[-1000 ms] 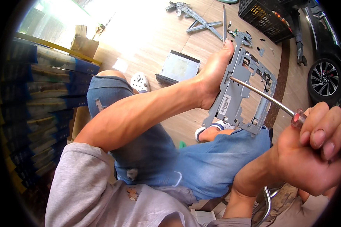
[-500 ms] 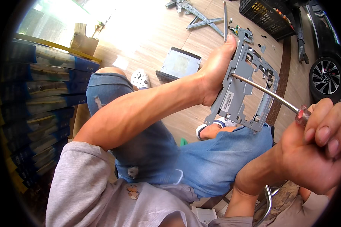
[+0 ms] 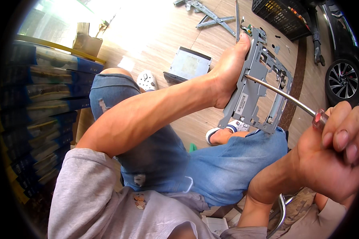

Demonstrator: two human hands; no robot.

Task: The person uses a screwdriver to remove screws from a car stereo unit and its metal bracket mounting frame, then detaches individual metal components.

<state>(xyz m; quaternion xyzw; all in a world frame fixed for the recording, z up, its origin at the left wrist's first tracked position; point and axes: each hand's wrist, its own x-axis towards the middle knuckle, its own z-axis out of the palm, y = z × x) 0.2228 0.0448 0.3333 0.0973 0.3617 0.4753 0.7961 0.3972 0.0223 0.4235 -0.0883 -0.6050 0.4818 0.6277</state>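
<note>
The left hand [image 3: 230, 73] clasps the frame [image 3: 250, 92]; the right hand [image 3: 333, 159], curled round the screwdriver [image 3: 283, 94], should press straight along its length.

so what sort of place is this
Likely a car workshop: a car stands at the right, a metal linkage lies on the floor, and the right hand holds a screwdriver to a metal frame.

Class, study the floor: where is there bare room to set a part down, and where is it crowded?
Bare floor lies between the grey boxy unit and the crossed metal linkage; a smaller patch, between the left forearm and the jeans. Crowded: beyond the grey bracket, around the circuit part, small pieces and black crate.
</note>
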